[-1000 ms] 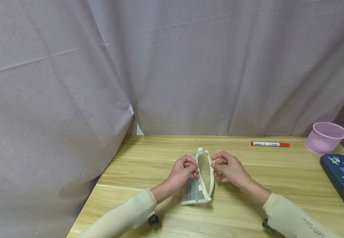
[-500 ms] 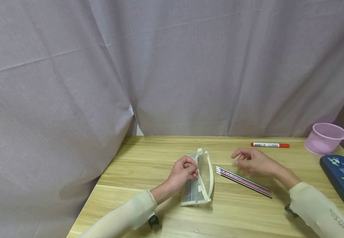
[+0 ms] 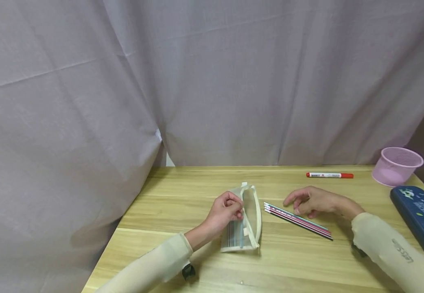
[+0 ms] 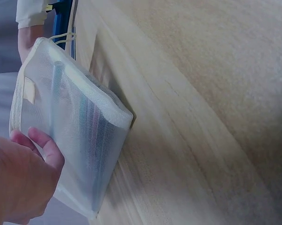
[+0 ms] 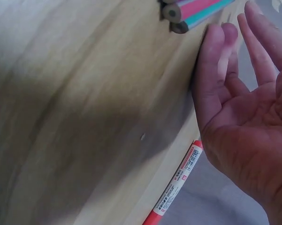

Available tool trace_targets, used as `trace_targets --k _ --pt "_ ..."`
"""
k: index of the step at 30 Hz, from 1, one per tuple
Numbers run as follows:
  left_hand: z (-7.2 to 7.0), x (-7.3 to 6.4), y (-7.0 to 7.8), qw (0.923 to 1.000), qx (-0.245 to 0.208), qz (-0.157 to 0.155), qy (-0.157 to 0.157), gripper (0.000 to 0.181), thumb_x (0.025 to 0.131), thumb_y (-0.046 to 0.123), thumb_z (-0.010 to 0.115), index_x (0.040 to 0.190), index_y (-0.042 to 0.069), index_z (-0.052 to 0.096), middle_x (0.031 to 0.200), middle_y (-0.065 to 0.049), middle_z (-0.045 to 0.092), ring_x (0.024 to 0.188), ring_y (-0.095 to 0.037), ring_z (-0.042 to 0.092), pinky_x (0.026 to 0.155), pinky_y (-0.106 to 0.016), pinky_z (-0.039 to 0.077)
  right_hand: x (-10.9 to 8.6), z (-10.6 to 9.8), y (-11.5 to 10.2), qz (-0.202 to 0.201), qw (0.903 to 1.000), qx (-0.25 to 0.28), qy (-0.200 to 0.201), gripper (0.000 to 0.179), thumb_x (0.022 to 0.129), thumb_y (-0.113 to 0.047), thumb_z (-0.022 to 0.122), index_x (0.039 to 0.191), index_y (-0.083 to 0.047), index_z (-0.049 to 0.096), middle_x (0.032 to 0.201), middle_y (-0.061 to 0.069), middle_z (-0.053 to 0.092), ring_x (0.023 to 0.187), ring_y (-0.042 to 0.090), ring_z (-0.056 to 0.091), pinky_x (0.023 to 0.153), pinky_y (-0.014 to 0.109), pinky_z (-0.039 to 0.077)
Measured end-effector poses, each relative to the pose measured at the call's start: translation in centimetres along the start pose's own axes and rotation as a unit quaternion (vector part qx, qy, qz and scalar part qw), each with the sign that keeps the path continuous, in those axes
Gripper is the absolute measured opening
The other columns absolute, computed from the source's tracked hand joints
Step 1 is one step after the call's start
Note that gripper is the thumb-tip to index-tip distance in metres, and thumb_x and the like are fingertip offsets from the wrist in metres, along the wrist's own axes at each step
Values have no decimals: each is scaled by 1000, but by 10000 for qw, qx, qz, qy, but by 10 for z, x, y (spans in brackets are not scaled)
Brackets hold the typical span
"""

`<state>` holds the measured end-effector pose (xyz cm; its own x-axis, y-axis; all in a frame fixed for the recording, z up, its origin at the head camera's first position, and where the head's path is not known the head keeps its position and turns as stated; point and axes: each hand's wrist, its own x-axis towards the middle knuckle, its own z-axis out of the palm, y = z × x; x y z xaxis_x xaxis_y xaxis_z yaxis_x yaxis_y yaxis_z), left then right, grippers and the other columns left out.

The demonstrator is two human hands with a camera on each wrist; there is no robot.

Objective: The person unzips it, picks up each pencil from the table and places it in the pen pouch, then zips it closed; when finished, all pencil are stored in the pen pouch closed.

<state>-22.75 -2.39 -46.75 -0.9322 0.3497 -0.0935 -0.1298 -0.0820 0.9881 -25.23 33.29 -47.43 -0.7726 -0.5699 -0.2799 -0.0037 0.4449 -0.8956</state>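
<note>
- Cream-edged and translucent, the mesh pouch (image 4: 77,122) is pinched by the left hand (image 3: 226,209) on the woodgrain table (image 3: 182,199), its mouth gaping.
- The right hand (image 3: 312,200), fingers loosely bent and apart, holds nothing, just beside slim, striped pencils (image 3: 298,221).
- Taking up those pencils seems the step; next calls for curling fingers around them.
- Beyond: red-and-white marker (image 3: 330,175), pink cup (image 3: 390,173), blue oblong case (image 3: 418,221).

Head view forward and down, wrist views close, table (image 3: 175,203) shared
</note>
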Motion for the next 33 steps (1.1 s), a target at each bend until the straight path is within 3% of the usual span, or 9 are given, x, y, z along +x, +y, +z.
trace_targets --k 13,19,22,28,33 --pt "-3 -2 -3 9999 -116 15 -13 11 97 -5 61 98 6 59 79 -3 65 68 -12 63 66 -21 62 2 4 -3 -207 9997 -129 -53 40 91 6 66 131 2 66 97 8 60 68 11 52 54 20 43" --pt "-4 -3 -3 9999 -112 2 -6 12 97 -5 61 97 7 59 79 -3 65 68 -12 62 65 -21 62 2 15 -10 -175 9971 -667 316 42 84 9 66 125 -2 67 100 13 58 64 9 49 49 18 41" --pt "-4 -2 -4 9999 -101 -8 -5 12 97 -5 61 97 6 59 79 -3 65 68 -11 63 65 -21 62 0 21 -14 -245 9887 -1292 713 42 80 8 69 119 -9 67 102 12 59 67 8 48 51 19 42" --pt "-4 -2 -2 9999 -129 -9 -105 9 98 -6 59 103 2 58 81 -4 65 69 -12 63 67 -21 63 4 24 -15 -402 9504 -2797 1301 42 74 2 74 107 -21 66 91 -4 62 76 5 51 64 20 41" --pt "-4 -1 -2 9996 -167 -37 -202 8 98 -5 59 105 -1 57 81 -4 65 68 -11 64 67 -21 63 4 24 -15 -342 9412 -3067 1376 37 77 -2 78 105 -22 66 89 -8 63 78 4 53 67 21 44"
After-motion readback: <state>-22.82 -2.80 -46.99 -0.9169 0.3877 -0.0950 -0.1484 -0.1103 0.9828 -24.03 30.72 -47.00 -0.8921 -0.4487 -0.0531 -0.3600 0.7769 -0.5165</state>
